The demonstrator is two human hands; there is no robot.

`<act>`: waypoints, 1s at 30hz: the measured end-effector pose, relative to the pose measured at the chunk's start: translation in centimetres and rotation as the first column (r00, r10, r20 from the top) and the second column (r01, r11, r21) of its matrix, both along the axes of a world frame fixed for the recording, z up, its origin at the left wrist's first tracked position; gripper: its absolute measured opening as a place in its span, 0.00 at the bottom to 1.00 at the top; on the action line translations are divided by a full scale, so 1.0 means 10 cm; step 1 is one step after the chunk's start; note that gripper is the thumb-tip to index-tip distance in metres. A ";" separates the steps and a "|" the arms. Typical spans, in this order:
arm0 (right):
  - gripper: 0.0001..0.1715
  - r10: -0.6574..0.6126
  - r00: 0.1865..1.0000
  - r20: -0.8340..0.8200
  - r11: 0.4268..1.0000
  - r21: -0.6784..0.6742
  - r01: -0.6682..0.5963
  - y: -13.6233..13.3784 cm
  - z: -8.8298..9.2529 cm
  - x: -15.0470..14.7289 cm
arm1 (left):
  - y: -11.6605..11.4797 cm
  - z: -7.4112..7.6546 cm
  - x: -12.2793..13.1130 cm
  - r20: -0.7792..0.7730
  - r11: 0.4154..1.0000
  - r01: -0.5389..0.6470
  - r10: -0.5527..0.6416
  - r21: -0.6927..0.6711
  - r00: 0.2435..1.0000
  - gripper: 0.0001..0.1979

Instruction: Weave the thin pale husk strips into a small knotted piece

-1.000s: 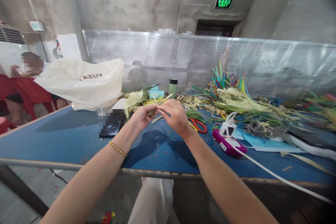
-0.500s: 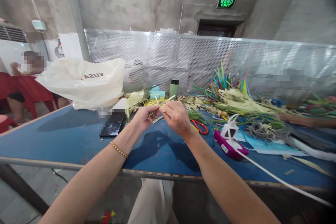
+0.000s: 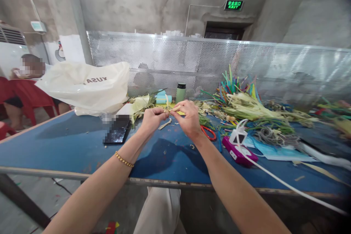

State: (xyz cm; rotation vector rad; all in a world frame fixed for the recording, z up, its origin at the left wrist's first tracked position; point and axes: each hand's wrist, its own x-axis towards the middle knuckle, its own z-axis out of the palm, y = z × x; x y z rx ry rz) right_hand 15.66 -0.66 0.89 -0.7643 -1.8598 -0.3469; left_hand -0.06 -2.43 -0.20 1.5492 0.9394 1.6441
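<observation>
My left hand (image 3: 153,119) and my right hand (image 3: 188,117) meet above the blue table, fingertips almost touching. Between them is a thin, pale strip of corn husk (image 3: 167,101), one end sticking up. Thumb and fingers of each hand are pinched on it; the fingers partly hide where it is gripped. Below lies a small pale husk scrap (image 3: 165,124). Just right of my right hand are red-handled scissors (image 3: 208,133). A dark tablet or phone (image 3: 117,131) lies left of my left hand, near a bunch of greenish husk (image 3: 141,104).
A white plastic bag (image 3: 90,87) stands at the back left. Behind my hands is a green bottle (image 3: 180,94). To the right are a husk pile (image 3: 246,108), coiled wires (image 3: 270,133), a purple power strip (image 3: 238,151) with a white cable, and a blue mask (image 3: 282,150). A perforated metal screen (image 3: 159,62) runs behind.
My fingers have shifted on the husk strip, and one end now points up more. My right hand has turned slightly. Another person's forearm at the right has left its place over the table.
</observation>
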 end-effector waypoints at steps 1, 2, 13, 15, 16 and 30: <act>0.09 0.031 1.000 -0.004 0.999 -0.038 -0.031 0.03 0.00 0.01 | 0.00 0.00 0.00 -0.006 1.000 0.020 -0.020 -0.003 1.000 0.06; 0.09 0.067 0.998 -0.002 0.995 -0.076 -0.067 0.06 0.00 0.02 | 0.00 0.00 -0.01 -0.013 0.999 0.034 -0.034 -0.008 0.999 0.06; 0.15 0.062 0.998 -0.031 0.983 -0.169 -0.066 0.06 -0.03 -0.01 | 0.00 -0.01 -0.03 0.032 0.998 0.001 0.001 -0.061 0.999 0.07; 0.15 0.084 0.995 -0.056 0.981 -0.170 -0.093 0.07 -0.04 -0.02 | -0.02 0.00 -0.01 0.045 0.998 0.006 -0.002 -0.070 0.999 0.06; 0.15 0.099 0.992 -0.072 0.979 -0.171 -0.110 0.07 -0.04 -0.02 | -0.04 0.00 -0.01 0.051 0.997 0.014 -0.011 -0.074 0.999 0.06; 0.15 0.183 0.942 -0.280 0.941 -0.227 -0.251 0.08 -0.08 -0.07 | 0.01 -0.02 -0.02 0.179 0.966 0.187 -0.155 -0.179 0.971 0.09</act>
